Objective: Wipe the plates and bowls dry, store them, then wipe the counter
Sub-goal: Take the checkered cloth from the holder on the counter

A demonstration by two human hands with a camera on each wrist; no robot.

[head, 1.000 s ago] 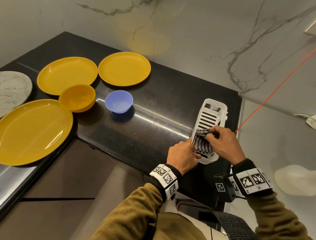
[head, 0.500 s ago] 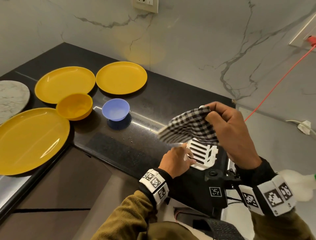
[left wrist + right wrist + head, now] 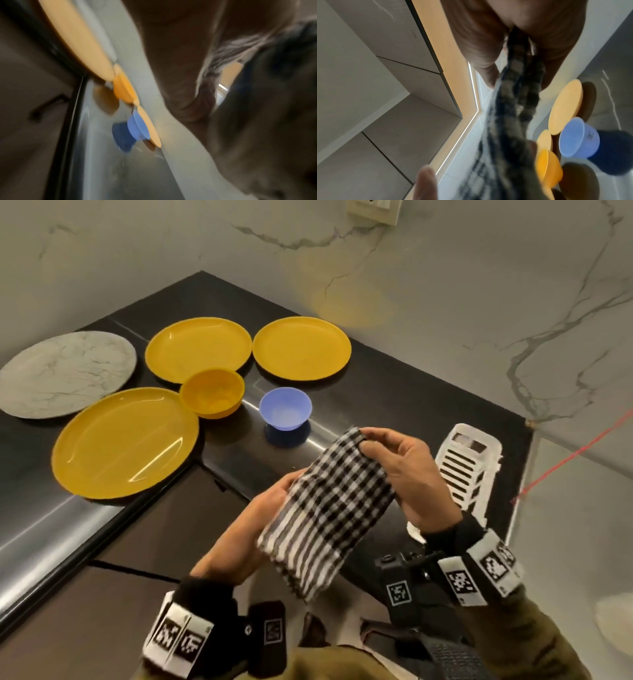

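A black-and-white checked cloth hangs in the air in front of me, above the counter's front edge. My right hand pinches its top edge between thumb and fingers. My left hand lies under the cloth's left side, fingers hidden behind it. The cloth runs blurred through the right wrist view. On the black counter stand three yellow plates, a yellow bowl and a small blue bowl.
A white slotted rack lies on the counter at the right, behind my right hand. A grey marble round board sits at far left. A red cord crosses the right wall. Cabinet fronts lie below the counter edge.
The cloth was lifted out of the white rack and now hangs spread between both hands. My left hand left the rack and came under the cloth.
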